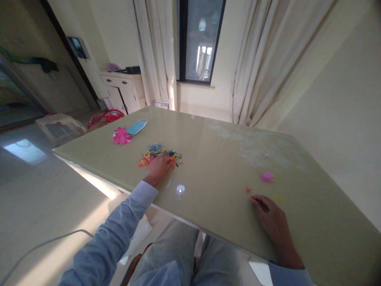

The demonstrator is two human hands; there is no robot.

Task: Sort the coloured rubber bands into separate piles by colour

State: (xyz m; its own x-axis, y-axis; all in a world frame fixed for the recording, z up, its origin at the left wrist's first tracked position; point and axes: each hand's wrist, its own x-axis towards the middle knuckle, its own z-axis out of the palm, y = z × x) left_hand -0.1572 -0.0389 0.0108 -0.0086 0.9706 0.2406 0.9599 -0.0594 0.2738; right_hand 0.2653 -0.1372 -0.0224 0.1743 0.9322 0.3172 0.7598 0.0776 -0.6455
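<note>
My left hand (159, 167) rests on the near edge of the heap of coloured bands (157, 153), fingers curled together into it, though I cannot tell whether they pinch one. My right hand (272, 220) lies flat on the counter (214, 159), fingers loosely apart, empty, well apart from the heap, which stretches leftward and away.

Glossy, smooth pale-green glass-topped bench (226, 159) — mirror-like sheen, crumpled pink paper scrap (120, 136), matt blue cloth-like face mask (137, 127), soft light-blue fabric shirt sleeve (119, 234)
</note>
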